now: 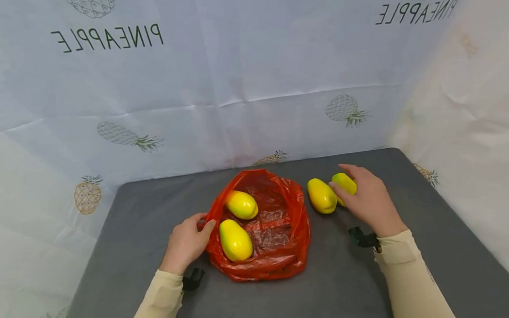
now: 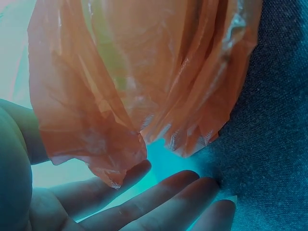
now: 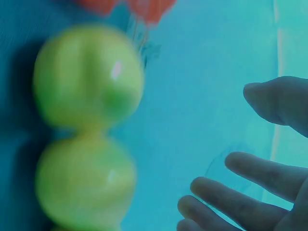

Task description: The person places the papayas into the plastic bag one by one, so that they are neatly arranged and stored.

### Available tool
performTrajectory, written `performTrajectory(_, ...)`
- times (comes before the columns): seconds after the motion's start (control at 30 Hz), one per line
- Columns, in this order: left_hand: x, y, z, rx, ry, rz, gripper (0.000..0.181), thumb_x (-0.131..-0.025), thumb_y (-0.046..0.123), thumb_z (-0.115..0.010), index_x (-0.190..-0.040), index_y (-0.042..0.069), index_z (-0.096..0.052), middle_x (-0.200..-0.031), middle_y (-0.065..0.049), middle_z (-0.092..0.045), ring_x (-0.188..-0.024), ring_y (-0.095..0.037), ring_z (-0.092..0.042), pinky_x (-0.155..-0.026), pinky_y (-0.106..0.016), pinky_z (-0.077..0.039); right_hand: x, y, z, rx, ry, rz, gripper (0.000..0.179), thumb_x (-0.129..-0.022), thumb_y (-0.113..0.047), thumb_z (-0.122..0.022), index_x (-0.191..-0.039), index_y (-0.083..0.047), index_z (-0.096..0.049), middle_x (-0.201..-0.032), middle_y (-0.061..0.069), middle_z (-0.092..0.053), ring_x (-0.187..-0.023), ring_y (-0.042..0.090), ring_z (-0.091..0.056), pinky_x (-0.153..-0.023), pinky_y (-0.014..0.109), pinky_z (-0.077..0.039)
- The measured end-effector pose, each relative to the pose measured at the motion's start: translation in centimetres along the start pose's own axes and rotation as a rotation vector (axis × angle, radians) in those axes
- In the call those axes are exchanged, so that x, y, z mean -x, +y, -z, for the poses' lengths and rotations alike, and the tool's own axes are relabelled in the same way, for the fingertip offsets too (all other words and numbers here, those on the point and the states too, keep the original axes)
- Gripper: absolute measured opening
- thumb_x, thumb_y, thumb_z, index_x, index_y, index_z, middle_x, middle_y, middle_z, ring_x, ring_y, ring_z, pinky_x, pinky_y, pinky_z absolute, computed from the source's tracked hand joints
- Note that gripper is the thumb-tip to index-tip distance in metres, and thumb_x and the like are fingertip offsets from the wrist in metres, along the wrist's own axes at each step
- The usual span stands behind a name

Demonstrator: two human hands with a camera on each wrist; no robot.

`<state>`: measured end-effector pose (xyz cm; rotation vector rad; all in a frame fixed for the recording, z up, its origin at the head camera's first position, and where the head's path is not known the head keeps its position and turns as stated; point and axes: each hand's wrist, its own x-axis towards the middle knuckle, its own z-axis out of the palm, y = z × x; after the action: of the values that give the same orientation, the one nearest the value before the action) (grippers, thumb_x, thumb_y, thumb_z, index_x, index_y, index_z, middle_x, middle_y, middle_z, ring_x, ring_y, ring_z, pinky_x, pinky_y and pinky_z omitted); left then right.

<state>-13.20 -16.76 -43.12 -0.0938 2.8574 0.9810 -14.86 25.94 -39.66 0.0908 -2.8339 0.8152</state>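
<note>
Bagging mangoes: left hand (image 1: 185, 241) pinches bag rim (image 1: 210, 220), open right hand (image 1: 368, 198) must grasp the mango (image 1: 345, 183) beneath.

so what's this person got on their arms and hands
Both arms wear long, close-fitting cream sleeves reaching the wrists: the left sleeve and the right sleeve. A black strap sits at each wrist, left strap and right strap. The left hand and right hand are bare, without gloves.
</note>
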Motion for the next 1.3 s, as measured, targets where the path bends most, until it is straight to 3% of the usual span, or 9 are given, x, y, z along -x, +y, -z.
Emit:
performTrajectory(0.3, -0.1, -0.7, -0.3, -0.009, 0.005, 0.019, 0.053, -0.106, 0.040, -0.064, -0.146, 0.004, -0.065, -0.130, -0.017, -0.076, -0.093, -0.025, -0.071, -0.087, -0.047, -0.064, -0.8, 6.0, 0.4, -0.014, 0.030, -0.118, 0.077, -0.109, -0.053, -0.057, -0.163, -0.002, -0.043, -0.158, 0.035, -0.049, -0.143, 0.057, -0.046, -0.110, 0.076, -0.041)
performTrajectory(0.57, -0.2, -0.7, -0.2, -0.010, 0.021, -0.006, 0.051, -0.108, 0.040, -0.063, -0.145, 0.006, -0.066, -0.131, -0.018, -0.076, -0.103, -0.032, -0.073, -0.093, -0.053, -0.062, -1.0, 9.0, -0.1, -0.015, 0.023, -0.176, 0.082, -0.110, -0.055, -0.054, -0.164, 0.004, -0.037, -0.155, 0.042, -0.047, -0.136, 0.060, -0.048, -0.105, 0.075, -0.045)
performTrajectory(1.0, 0.0, -0.5, -0.3, -0.001, 0.016, -0.005, 0.050, -0.107, 0.039, -0.063, -0.144, 0.005, -0.067, -0.130, -0.019, -0.076, -0.101, -0.031, -0.074, -0.092, -0.052, -0.063, -0.8, 10.4, 0.0, -0.038, -0.047, -0.264, 0.090, -0.109, -0.062, -0.049, -0.167, 0.004, -0.030, -0.156, 0.045, -0.043, -0.134, 0.062, -0.050, -0.099, 0.072, -0.050)
performTrajectory(1.3, 0.0, -0.5, -0.2, 0.007, 0.021, -0.004, 0.050, -0.107, 0.038, -0.064, -0.144, 0.005, -0.067, -0.128, -0.018, -0.077, -0.095, -0.027, -0.074, -0.087, -0.049, -0.064, -0.9, 10.5, -0.3, -0.029, -0.078, -0.299, 0.093, -0.108, -0.065, -0.046, -0.167, 0.005, -0.029, -0.158, 0.044, -0.042, -0.136, 0.063, -0.046, -0.105, 0.074, -0.045)
